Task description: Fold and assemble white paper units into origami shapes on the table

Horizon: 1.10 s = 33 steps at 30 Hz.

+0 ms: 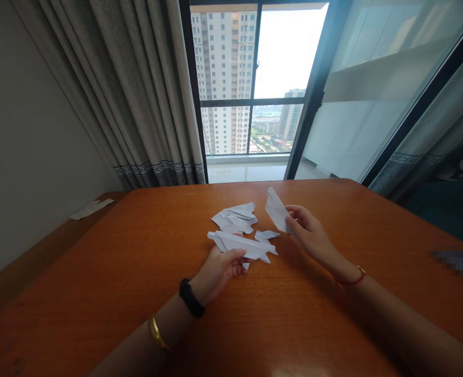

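My left hand is closed around several folded white papers, thumb on top and fingers beneath. They look like folded paper planes, stacked flat and pointing in slightly different directions. Raised to the right, my right hand pinches one folded white paper between thumb and fingers, its pointed end tilted up and leftward. Just beyond the left hand, a loose pile of folded white papers lies on the table. Another small folded piece shows between the two hands, partly hidden by the held stack.
The orange-brown wooden table fills the foreground. Past its far edge are a grey curtain and a glass sliding door. A white paper item lies on a ledge at the left. A blurred dark object is at the right edge.
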Tool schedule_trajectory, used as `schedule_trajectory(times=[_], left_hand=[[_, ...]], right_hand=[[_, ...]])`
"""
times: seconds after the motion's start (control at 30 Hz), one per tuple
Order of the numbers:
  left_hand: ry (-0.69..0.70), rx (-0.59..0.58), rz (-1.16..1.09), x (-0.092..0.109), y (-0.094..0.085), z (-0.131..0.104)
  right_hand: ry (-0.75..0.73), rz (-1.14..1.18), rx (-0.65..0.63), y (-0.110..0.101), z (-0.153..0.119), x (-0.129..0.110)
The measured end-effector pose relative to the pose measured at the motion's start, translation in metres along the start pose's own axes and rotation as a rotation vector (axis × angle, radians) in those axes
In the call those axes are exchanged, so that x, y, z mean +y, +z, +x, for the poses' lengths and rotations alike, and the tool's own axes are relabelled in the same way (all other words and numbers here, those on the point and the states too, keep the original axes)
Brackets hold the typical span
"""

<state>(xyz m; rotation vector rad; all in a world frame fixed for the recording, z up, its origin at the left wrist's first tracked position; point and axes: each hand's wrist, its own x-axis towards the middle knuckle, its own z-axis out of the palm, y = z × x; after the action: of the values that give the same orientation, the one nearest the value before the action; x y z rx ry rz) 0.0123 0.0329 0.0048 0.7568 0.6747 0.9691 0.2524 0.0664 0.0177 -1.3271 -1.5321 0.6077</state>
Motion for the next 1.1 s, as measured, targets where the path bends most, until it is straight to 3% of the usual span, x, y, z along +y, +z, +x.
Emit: schedule_trajectory(times=[0.13,0.27,0.37,0.47,0.67,0.77,0.97,1.03,1.1], left_hand=[[0.058,0.017,0.137,-0.004,0.0,0.002],[0.061,0.075,0.284,-0.004,-0.001,0.001],[0.041,0.082,0.346,-0.002,-0.001,-0.001],[0.026,0.065,0.359,-0.002,-0.001,-0.001],[0.094,0.217,0.19,-0.001,-0.001,0.003],[0.087,0.207,0.159,-0.003,-0.001,0.004],[0.153,0.07,0.227,-0.014,-0.002,0.002],[0.193,0.073,0.221,-0.015,-0.001,0.002],[0.196,0.082,0.216,-0.014,0.0,0.001]], right_hand=[[0.132,0.25,-0.193,0.02,-0.013,-0.006],[0.277,0.298,-0.349,0.031,-0.024,-0.015],[0.282,0.292,-0.465,0.031,-0.026,-0.021],[0.316,0.298,-0.469,0.026,-0.021,-0.022],[0.434,0.334,-0.294,0.011,-0.005,-0.008],[0.477,0.426,-0.269,0.011,-0.003,-0.005],[0.468,0.458,-0.532,0.033,-0.021,-0.022],[0.399,0.419,-0.632,0.038,-0.027,-0.027],[0.306,0.341,-0.635,0.038,-0.031,-0.031]])
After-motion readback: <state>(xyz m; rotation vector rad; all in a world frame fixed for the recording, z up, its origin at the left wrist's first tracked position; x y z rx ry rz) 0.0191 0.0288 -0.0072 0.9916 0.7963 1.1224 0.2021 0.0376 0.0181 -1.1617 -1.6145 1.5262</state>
